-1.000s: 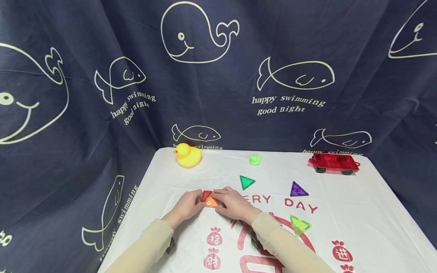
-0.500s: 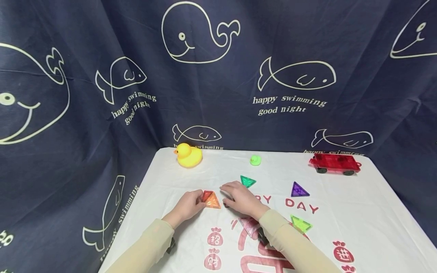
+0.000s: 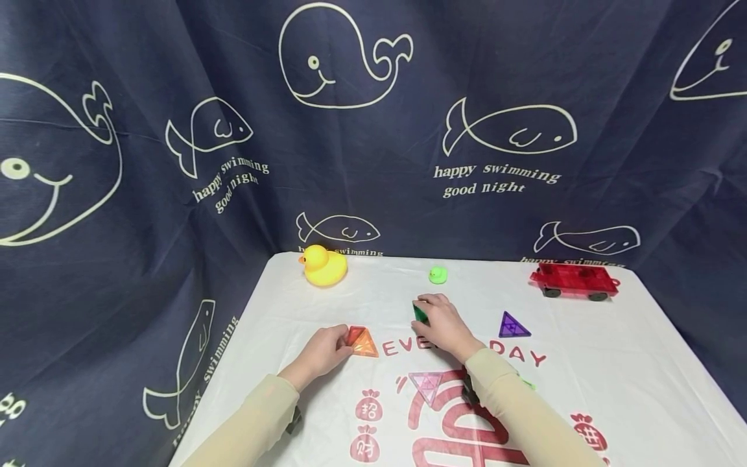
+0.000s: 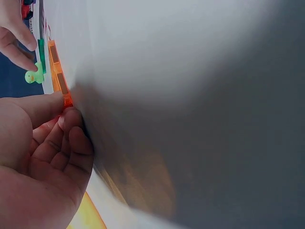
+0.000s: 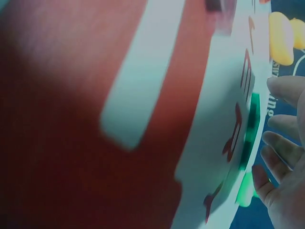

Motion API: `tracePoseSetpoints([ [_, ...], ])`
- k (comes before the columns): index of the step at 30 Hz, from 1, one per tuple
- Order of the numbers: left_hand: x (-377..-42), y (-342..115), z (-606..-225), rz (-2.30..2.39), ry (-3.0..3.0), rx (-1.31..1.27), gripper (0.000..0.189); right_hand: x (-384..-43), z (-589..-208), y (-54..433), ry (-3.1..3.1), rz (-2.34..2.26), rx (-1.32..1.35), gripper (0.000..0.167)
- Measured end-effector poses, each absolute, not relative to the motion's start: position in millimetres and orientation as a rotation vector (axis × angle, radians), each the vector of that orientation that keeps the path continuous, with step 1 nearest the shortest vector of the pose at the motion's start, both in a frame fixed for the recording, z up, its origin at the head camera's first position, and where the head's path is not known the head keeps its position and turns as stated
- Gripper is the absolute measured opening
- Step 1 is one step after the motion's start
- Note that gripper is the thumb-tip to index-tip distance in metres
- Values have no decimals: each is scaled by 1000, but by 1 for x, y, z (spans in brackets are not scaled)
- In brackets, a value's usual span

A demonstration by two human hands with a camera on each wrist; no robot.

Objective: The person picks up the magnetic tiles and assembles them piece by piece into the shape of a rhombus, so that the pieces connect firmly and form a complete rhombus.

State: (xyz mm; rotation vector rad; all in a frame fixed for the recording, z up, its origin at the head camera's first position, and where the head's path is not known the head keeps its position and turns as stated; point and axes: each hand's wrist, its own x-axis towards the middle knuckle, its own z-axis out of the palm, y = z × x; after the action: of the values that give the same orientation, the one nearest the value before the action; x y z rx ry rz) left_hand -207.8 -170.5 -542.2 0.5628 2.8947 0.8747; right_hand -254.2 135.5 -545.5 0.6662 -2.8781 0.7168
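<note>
My left hand point(image 3: 322, 351) pinches the left edge of two joined see-through magnetic tiles, a red one point(image 3: 354, 333) and an orange triangle point(image 3: 365, 344). In the left wrist view, thumb and fingertips hold a corner of the orange edge, where dark magnet strips show. Over the green triangle tile point(image 3: 419, 314) reaches my right hand point(image 3: 448, 325), covering part of it. Its fingers are spread around that tile point(image 5: 251, 131) in the right wrist view, with nothing gripped. A pink triangle tile point(image 3: 426, 385) lies on the cloth nearer the front.
A purple triangle tile point(image 3: 513, 325) lies to the right. The right sleeve mostly hides a lime tile point(image 3: 528, 383). Along the back edge stand a yellow duck point(image 3: 325, 267), a small green duck point(image 3: 438, 275) and a red toy car base point(image 3: 576, 280). A dark curtain hangs behind.
My right hand has let go of the orange tile and moved right and back to the green triangle, uncovering the pink one. My left hand keeps its place at the red and orange tiles.
</note>
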Motion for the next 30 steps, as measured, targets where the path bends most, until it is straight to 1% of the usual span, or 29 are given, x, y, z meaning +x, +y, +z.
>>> tracePoseSetpoints([
  [4, -208, -170, -542, 870, 2896, 552, 25, -256, -547, 141, -2904, 732, 615, 55],
  [14, -207, -169, -539, 882, 2890, 556, 25, -258, -553, 144, -2924, 681, 556, 56],
  [30, -207, -169, -540, 895, 2886, 563, 25, -260, -552, 148, -2960, 814, 447, 72],
])
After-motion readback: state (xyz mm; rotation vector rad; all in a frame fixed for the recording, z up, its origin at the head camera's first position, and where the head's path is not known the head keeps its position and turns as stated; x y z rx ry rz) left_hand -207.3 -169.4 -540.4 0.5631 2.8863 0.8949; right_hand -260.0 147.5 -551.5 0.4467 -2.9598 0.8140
